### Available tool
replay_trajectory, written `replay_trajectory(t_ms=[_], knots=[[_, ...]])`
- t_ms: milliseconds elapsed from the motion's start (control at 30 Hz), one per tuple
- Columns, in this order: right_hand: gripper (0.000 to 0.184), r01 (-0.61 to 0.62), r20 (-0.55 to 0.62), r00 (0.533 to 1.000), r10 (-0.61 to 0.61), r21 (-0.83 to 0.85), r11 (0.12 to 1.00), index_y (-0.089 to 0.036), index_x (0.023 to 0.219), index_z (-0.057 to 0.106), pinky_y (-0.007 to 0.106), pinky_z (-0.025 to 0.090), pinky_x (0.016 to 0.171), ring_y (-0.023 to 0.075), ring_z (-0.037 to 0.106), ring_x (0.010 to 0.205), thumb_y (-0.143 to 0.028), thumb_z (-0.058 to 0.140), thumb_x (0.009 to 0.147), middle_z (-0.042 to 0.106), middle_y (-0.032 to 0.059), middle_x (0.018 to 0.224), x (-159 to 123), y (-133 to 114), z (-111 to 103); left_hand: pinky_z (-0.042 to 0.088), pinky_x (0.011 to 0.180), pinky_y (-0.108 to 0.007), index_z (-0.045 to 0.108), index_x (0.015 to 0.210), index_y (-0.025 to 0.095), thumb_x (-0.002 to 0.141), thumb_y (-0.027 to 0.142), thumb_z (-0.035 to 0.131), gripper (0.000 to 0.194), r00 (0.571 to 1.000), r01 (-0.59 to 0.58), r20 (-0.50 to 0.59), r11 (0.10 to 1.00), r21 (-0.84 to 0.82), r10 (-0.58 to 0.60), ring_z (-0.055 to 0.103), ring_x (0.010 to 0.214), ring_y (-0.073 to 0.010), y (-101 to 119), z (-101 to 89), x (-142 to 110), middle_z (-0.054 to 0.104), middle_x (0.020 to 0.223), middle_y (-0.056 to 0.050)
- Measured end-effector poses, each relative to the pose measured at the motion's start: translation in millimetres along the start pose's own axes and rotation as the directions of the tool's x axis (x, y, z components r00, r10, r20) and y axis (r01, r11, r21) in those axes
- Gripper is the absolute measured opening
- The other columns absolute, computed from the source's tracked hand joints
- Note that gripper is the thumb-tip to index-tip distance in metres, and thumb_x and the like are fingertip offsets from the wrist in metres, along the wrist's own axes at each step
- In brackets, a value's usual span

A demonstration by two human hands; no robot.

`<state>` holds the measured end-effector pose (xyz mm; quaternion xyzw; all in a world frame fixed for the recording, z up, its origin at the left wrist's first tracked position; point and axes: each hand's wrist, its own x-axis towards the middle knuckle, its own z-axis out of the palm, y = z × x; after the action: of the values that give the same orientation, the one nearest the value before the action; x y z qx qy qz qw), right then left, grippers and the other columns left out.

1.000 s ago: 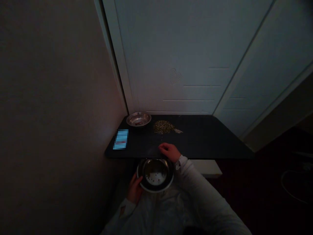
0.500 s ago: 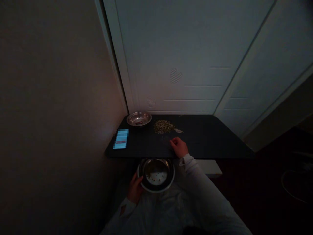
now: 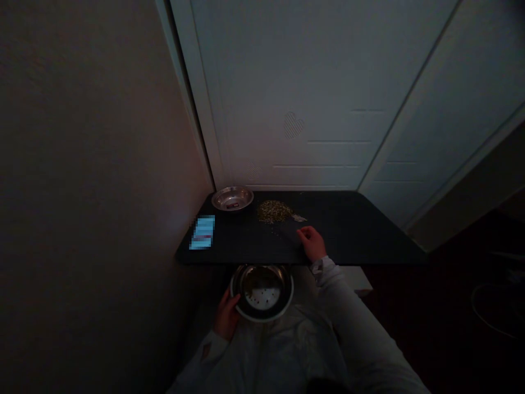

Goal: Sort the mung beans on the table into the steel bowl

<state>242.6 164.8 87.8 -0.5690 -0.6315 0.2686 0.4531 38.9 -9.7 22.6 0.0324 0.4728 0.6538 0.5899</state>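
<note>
My left hand grips the left rim of a round metal bowl, just below the table's front edge. Small dark bits lie scattered on the bowl's bottom, and its far rim is partly hidden by the table. My right hand is over the front of the dark table, its fingers curled together; whether anything is between them is too dim to see. Beyond it and to the left, a heap of small seeds or grains is spread on the tabletop. A small pale scrap lies at the heap's right end.
A shallow metal bowl with a label inside stands at the table's back left. In front of it lies a bright, pixelated phone-like rectangle. A wall rises on the left, and a white panelled door stands behind the table.
My right hand has shifted to the right along the table, away from the heap. A few loose grains now show in front of the heap. My left hand and its bowl have stayed put.
</note>
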Motion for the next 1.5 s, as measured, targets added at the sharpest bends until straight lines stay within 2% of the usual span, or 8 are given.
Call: replay_trajectory(t_ms=[367, 567, 767, 1000, 1167, 1333, 1400, 1500], knots=[[0.021, 0.083, 0.157, 0.985, -0.064, -0.117, 0.99, -0.019, 0.07, 0.049, 0.022, 0.035, 0.053, 0.0114, 0.05, 0.057, -0.039, 0.043, 0.068, 0.055, -0.0003, 0.06, -5.9, -13.6, 16.3, 0.041, 0.082, -0.033, 0.052, 0.103, 0.02, 0.055, 0.015, 0.062, 0.049, 0.999, -0.026, 0.034, 1.0, -0.008, 0.026, 0.046, 0.104, -0.0247, -1.2, -0.5, 1.0, 0.058, 0.106, -0.006], [0.018, 0.023, 0.087, 0.996, -0.002, -0.237, 0.971, -0.02, 0.067, 0.047, 0.022, 0.033, 0.051, 0.0113, 0.049, 0.054, -0.037, 0.043, 0.069, 0.054, -0.0003, 0.059, 0.1, -10.2, 9.5, 0.042, 0.08, -0.034, 0.051, 0.106, 0.02, 0.055, 0.015, 0.062, 0.053, 1.0, -0.006, 0.02, 1.0, 0.013, 0.006, 0.049, 0.101, -0.0253, 0.3, 0.6, 0.0, 0.06, 0.101, -0.006], [0.016, 0.0, 0.023, 1.0, 0.007, -0.302, 0.953, -0.02, 0.066, 0.048, 0.023, 0.033, 0.052, 0.0117, 0.049, 0.056, -0.036, 0.045, 0.068, 0.055, 0.0008, 0.062, 29.1, 6.8, -1.3, 0.04, 0.083, -0.032, 0.051, 0.105, 0.02, 0.054, 0.014, 0.062, 0.052, 0.999, -0.013, 0.037, 0.999, -0.036, 0.014, 0.048, 0.102, -0.0233, -0.1, 1.4, -0.7, 0.061, 0.099, -0.005], [0.022, -0.02, -0.074, 0.997, 0.006, -0.191, 0.981, -0.017, 0.07, 0.052, 0.024, 0.036, 0.054, 0.0127, 0.05, 0.058, -0.038, 0.044, 0.067, 0.056, 0.0021, 0.065, 57.1, 21.3, -12.8, 0.042, 0.081, -0.033, 0.054, 0.099, 0.019, 0.055, 0.013, 0.061, 0.045, 1.0, 0.002, -0.011, 1.0, 0.006, -0.002, 0.05, 0.099, -0.0231, -0.3, 0.1, 1.3, 0.063, 0.094, -0.005], [0.025, 0.091, -0.055, 0.993, -0.102, -0.172, 0.981, -0.017, 0.074, 0.053, 0.025, 0.039, 0.058, 0.0137, 0.051, 0.063, -0.04, 0.044, 0.068, 0.058, 0.0036, 0.07, 45.8, 23.4, -26.4, 0.042, 0.08, -0.034, 0.052, 0.103, 0.021, 0.057, 0.014, 0.061, 0.048, 1.0, -0.003, 0.018, 1.0, -0.004, 0.003, 0.05, 0.099, -0.0241, -1.3, -1.7, 1.4, 0.062, 0.096, -0.006], [0.021, 0.412, 0.21, 0.911, -0.355, -0.401, 0.818, -0.017, 0.075, 0.055, 0.027, 0.038, 0.066, 0.015, 0.052, 0.072, -0.034, 0.042, 0.073, 0.059, 0.0049, 0.077, 25.3, 19.2, -36.3, 0.042, 0.08, -0.035, 0.05, 0.106, 0.021, 0.057, 0.014, 0.06, 0.051, 0.999, -0.003, 0.034, 1.0, -0.016, 0.004, 0.05, 0.099, -0.0242, -2.9, -3.3, 4.5, 0.061, 0.1, -0.006], [0.02, 0.467, 0.277, 0.884, -0.375, -0.505, 0.726, -0.018, 0.076, 0.056, 0.028, 0.037, 0.066, 0.0165, 0.052, 0.075, -0.032, 0.041, 0.074, 0.059, 0.0052, 0.079, 23.5, 16.7, -36.7, 0.042, 0.08, -0.034, 0.05, 0.106, 0.021, 0.057, 0.013, 0.059, 0.05, 1.0, 0.003, 0.03, 1.0, -0.012, -0.003, 0.051, 0.098, -0.0236, -3.1, -3.8, 6.1, 0.061, 0.1, -0.006], [0.019, 0.46, 0.289, 0.887, -0.359, -0.597, 0.657, -0.019, 0.075, 0.056, 0.029, 0.036, 0.066, 0.0182, 0.052, 0.076, -0.03, 0.041, 0.075, 0.059, 0.0059, 0.08, 27.2, 14.3, -34.2, 0.043, 0.079, -0.033, 0.051, 0.105, 0.021, 0.058, 0.011, 0.059, 0.049, 1.0, 0.012, 0.014, 1.0, -0.013, -0.012, 0.052, 0.096, -0.0229, -3.2, -4.6, 7.5, 0.062, 0.097, -0.005]])
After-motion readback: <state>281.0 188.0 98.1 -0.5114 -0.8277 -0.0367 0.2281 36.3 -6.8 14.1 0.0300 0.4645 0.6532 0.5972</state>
